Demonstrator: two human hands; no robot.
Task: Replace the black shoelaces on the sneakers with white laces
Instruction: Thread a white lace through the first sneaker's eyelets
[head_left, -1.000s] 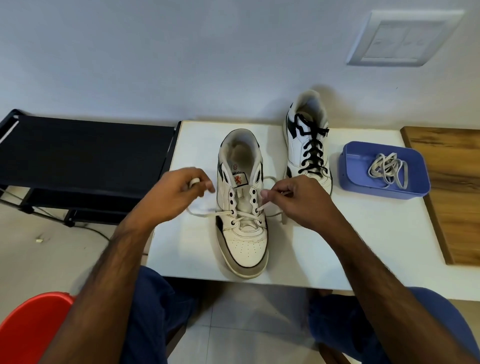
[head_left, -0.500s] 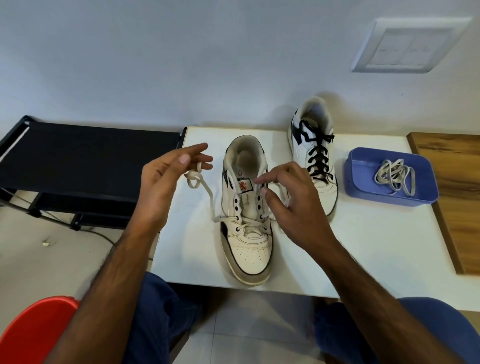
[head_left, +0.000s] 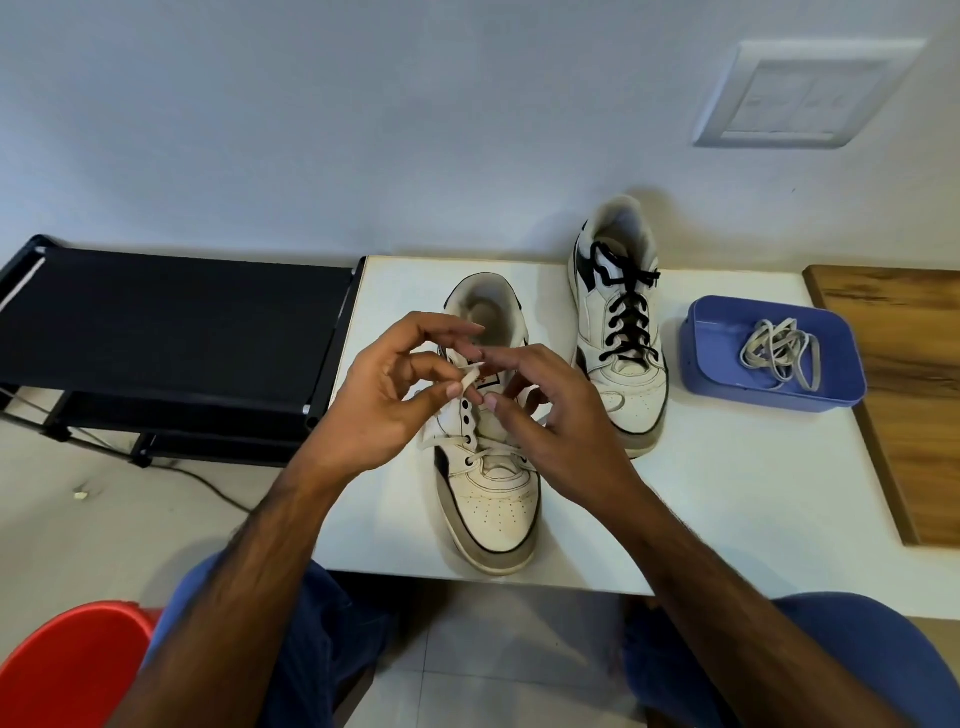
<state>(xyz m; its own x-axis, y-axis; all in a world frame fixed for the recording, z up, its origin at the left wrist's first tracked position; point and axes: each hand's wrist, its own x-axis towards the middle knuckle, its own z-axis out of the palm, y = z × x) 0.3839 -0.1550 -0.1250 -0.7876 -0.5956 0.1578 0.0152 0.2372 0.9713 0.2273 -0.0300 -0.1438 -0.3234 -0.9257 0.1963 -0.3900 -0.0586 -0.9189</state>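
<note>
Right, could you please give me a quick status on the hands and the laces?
Left hand pinching white lace tip; right hand open beside it. Near sneaker partly laced white; far sneaker black-laced. Nothing blocking.

Home room: wall switch plate (head_left: 802, 93), tiled floor (head_left: 498, 670), red plastic chair (head_left: 72, 665).

Both hands cover the near sneaker (head_left: 493, 499) upper eyelets and tongue; red chair (head_left: 67, 670) and wooden board (head_left: 914, 395) are cut off at picture edges
</note>
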